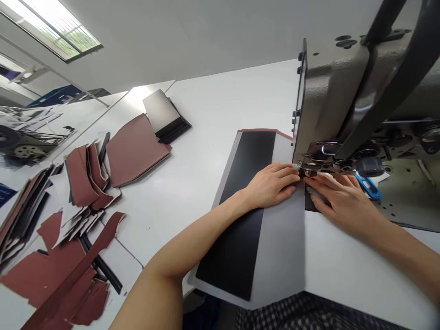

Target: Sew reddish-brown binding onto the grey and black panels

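A flat panel of grey backing with a wide black strip (237, 247) lies on the white table (165, 215), with a reddish-brown edge showing at its far end. It runs under the presser foot (308, 172) of a grey industrial sewing machine (337, 82). My left hand (271, 185) lies flat on the panel, fingertips just left of the foot. My right hand (343, 201) rests on dark material right of the foot, fingers spread. A grey edge shows beneath its fingers. Neither hand visibly grips anything.
Blue-handled snips (369, 187) lie on the machine bed beyond my right hand. Loose stacks of reddish-brown and black cut pieces (79, 183) cover the table's left side. A grey-and-black stack (165, 114) stands farther back. Machine parts (24, 142) sit at far left.
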Motion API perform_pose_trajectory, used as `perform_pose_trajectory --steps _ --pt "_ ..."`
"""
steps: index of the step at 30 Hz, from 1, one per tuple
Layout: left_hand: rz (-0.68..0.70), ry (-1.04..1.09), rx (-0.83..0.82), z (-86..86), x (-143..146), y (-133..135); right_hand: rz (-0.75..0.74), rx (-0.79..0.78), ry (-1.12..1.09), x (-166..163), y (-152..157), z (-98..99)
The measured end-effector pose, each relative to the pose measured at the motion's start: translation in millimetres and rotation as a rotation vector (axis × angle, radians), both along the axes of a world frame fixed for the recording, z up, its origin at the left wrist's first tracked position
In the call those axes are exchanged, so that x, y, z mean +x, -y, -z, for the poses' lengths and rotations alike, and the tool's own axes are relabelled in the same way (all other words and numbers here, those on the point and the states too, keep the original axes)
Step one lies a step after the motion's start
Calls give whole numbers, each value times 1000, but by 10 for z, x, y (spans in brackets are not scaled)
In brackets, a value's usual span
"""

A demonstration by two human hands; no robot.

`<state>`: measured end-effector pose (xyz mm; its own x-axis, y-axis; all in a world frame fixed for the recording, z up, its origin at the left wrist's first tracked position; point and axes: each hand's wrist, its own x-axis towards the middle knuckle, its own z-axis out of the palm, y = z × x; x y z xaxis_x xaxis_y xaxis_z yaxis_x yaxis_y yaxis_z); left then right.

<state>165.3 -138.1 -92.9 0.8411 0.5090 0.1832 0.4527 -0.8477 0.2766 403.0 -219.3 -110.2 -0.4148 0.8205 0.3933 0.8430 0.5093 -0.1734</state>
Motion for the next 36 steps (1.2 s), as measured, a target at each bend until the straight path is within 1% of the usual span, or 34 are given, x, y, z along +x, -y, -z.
perform_pose_trajectory --steps 5,7,10,12,14,16,18,20,22,25,27,28,29,30,31,33,34,35,36 --pt "-47 8 34 11 65 -74 25 153 -97 137 67 -71" --pt "-49 7 31 12 65 -81 87 162 -98 227 104 -114" --pt "-48 -1 19 8 47 -87 249 147 -61 425 152 -168" --pt "-52 9 18 6 35 -90 417 56 -80 604 161 -190" --pt "-51 25 22 8 31 -90 593 -82 -121 784 133 -201" --pt "-48 40 29 15 34 -85 714 -190 -149 915 68 -206" --pt "-48 47 33 25 38 -84 748 -251 -151 972 -13 -213" --pt "-49 46 33 38 38 -96 745 -303 -175 972 -73 -234" --pt "-39 43 34 46 33 -118 744 -323 -222 957 -80 -279" --pt "-48 69 63 11 22 -95 787 -284 -299 927 44 -382" --pt "-114 141 55 -64 31 25 837 -220 -389 844 210 -450" --pt "-149 203 3 -113 46 123 847 -193 -453 766 307 -478" --pt "-173 273 -98 -166 68 242 844 -173 -558 661 405 -500" --pt "-179 344 -244 -217 95 371 796 -188 -655 534 497 -515" --pt "-172 410 -421 -261 125 498 700 -235 -711 393 576 -523" --pt "-167 503 -763 -316 174 693 453 -333 -749 114 676 -521" --pt "-187 517 -877 -328 183 739 353 -384 -735 0 692 -512" --pt "-226 515 -930 -331 177 743 271 -416 -710 -87 688 -499" --pt "-272 492 -923 -329 158 709 214 -434 -676 -141 667 -482"
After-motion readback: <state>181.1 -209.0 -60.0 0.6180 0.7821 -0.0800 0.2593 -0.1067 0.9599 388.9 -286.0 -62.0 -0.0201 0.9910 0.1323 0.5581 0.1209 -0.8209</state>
